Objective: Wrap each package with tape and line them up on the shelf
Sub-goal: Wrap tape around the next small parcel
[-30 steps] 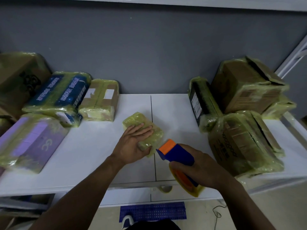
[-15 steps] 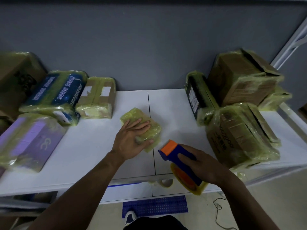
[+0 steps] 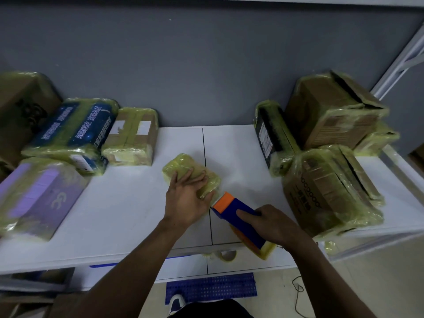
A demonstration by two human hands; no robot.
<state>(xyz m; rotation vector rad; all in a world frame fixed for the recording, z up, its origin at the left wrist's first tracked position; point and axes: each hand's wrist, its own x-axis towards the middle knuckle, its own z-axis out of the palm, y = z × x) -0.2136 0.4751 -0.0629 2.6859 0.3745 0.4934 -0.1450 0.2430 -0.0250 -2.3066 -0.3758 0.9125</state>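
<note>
Hands: the left hand (image 3: 187, 200) lies flat with straight, spread fingers, pressing the package down; the right hand (image 3: 270, 223) is clenched round a blue and orange plastic tape dispenser (image 3: 238, 210), whose orange nose sits just beside the package's near right corner.
Package: a small, lumpy package wrapped in yellow-green tape (image 3: 181, 164), mid-way along the white shelf (image 3: 137, 203).
Handling: probably light and slightly soft; the glossy film looks slippery, so pin it from above or take it by its long sides.
Left: purple wrapped box (image 3: 39, 196), blue wrapped box (image 3: 73, 134), brown taped carton (image 3: 132, 136).
Right: stacked wrapped cartons (image 3: 332, 111), well apart.
</note>
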